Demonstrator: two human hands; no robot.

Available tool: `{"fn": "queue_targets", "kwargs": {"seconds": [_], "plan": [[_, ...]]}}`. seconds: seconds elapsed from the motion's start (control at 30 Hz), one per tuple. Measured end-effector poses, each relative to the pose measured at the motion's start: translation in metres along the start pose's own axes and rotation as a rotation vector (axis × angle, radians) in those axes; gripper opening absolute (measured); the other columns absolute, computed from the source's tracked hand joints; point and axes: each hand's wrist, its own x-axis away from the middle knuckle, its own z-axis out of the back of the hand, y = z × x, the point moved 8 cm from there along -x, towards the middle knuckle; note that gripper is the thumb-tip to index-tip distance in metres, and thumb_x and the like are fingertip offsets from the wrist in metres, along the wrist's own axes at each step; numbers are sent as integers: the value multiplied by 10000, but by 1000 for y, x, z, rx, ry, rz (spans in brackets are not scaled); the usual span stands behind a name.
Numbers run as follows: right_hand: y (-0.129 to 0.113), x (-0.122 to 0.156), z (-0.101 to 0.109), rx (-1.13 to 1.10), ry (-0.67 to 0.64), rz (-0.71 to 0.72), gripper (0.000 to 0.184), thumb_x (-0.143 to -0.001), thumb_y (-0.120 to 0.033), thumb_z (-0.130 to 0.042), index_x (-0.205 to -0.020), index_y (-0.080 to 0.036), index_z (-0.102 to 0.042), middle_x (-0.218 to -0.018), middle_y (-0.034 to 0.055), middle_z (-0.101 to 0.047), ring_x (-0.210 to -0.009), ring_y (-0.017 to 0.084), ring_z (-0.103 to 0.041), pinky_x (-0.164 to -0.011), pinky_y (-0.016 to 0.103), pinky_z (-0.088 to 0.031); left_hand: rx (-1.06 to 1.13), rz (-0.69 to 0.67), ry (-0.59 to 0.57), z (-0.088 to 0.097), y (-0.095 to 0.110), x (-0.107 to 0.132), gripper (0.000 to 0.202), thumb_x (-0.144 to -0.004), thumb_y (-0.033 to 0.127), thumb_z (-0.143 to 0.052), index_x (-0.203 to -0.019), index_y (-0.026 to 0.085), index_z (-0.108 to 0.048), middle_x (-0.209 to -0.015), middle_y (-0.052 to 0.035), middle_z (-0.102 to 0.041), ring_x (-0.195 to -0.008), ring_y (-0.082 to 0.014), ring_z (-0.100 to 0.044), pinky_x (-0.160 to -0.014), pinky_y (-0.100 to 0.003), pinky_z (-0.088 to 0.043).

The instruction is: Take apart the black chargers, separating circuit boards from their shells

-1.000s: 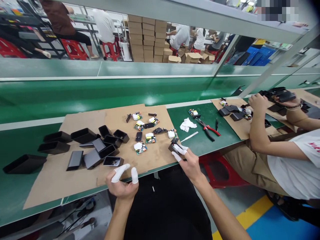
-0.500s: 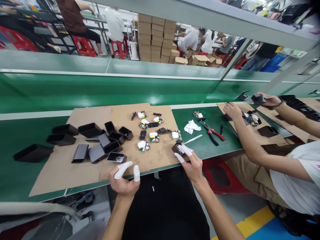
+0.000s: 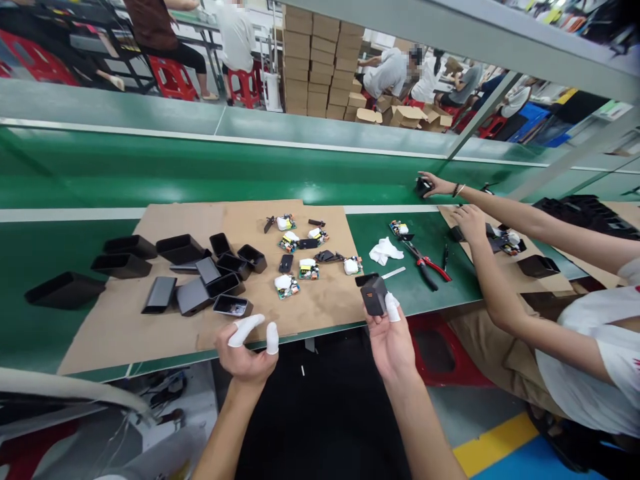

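My right hand (image 3: 393, 343), a white finger cot on it, grips a black charger housing (image 3: 374, 297) at the table's front edge. A small orange mark shows on the housing's face, and a flat black piece (image 3: 365, 279) lies behind it. Thumb and finger apart in white cots, my left hand (image 3: 246, 350) is empty above the near edge. Just beyond it sits an open black case (image 3: 233, 305) with something pale inside. Several circuit boards (image 3: 309, 269) with white and yellow parts lie on the cardboard sheet (image 3: 270, 323) between my hands.
Empty black cases (image 3: 183, 248) cluster at left. Right of the cardboard are red-handled pliers (image 3: 425, 265), a crumpled white cloth (image 3: 385, 251), a white strip (image 3: 393, 273) and a black pen-like tool (image 3: 446, 257). A co-worker's hand (image 3: 436, 185) at right holds a black part over the green bench.
My right hand has turned palm up and raised the charger housing, showing its orange-marked face. My left hand barely moves. The co-worker's far arm has reached leftward with a black part.
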Motion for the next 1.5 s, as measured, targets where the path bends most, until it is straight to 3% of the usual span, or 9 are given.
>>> {"fn": "queue_targets", "kwargs": {"seconds": [0.27,0.43,0.53,0.67,0.87,1.13,1.3,1.4,1.5], "plan": [[-4,7,-11,-120,-109,-136,347,-990,-605,-697,-1119,-300,-802,-1143,48,-832,-1178,227,-791,-982,380,-695,12,-74,27,2,9,-5,419,-805,267,-850,-1171,186,-664,-971,-97,-720,-925,-274,-682,-870,-428,-560],[-41,4,-2,319,57,483,351,-949,-390,-813,-1270,-253,-786,-1208,101,-809,-1106,284,-797,-978,485,-692,-2,-113,54,6,15,-6,442,-791,242,-869,-1184,173,-679,-970,-104,-723,-922,-276,-687,-863,-424,-576],[-41,14,-25,726,-154,860,321,-958,-214,-792,-1274,-274,-803,-1250,112,-799,-1097,272,-801,-979,412,-682,-27,-140,57,8,21,-9,432,-801,248,-862,-1185,172,-679,-972,-94,-712,-911,-264,-694,-853,-408,-585],[-25,23,-31,918,-245,1056,411,-983,-118,-744,-1370,-257,-749,-1240,114,-797,-1057,240,-815,-968,342,-672,-32,-167,71,12,30,-17,408,-818,235,-849,-1181,164,-675,-967,-92,-708,-888,-256,-697,-830,-392,-587],[-20,22,-27,944,-267,1050,497,-976,-163,-770,-1456,-256,-677,-1193,102,-797,-1015,263,-811,-923,370,-677,-46,-187,65,18,40,-24,355,-864,211,-813,-1179,147,-662,-957,-103,-705,-891,-267,-689,-827,-401,-574],[-19,17,-31,975,-428,985,285,-1039,-205,-685,-1317,-235,-737,-1100,89,-766,-906,219,-800,-810,309,-658,3,-203,32,19,46,-31,299,-882,149,-771,-1159,130,-659,-974,-109,-684,-912,-258,-677,-863,-392,-546],[-30,11,-31,926,-423,944,322,-1029,-248,-686,-1347,-256,-733,-1217,92,-784,-1031,256,-804,-895,354,-671,18,-204,36,22,46,-32,273,-888,119,-752,-1143,117,-657,-961,-112,-703,-908,-256,-685,-862,-393,-543],[-61,-40,-59,830,-257,914,363,-1001,-333,-722,-1356,-262,-727,-1248,105,-783,-1117,308,-773,-1003,486,-650,26,-187,40,24,45,-32,264,-901,123,-737,-1153,129,-656,-966,-106,-707,-920,-251,-686,-862,-391,-551],[-79,-132,-139,836,-300,824,363,-1014,-423,-667,-1316,-236,-746,-1297,144,-733,-1137,307,-740,-990,498,-646,18,-180,42,26,47,-34,229,-915,134,-722,-1135,135,-658,-959,-99,-707,-911,-239,-684,-853,-381,-556]]}}
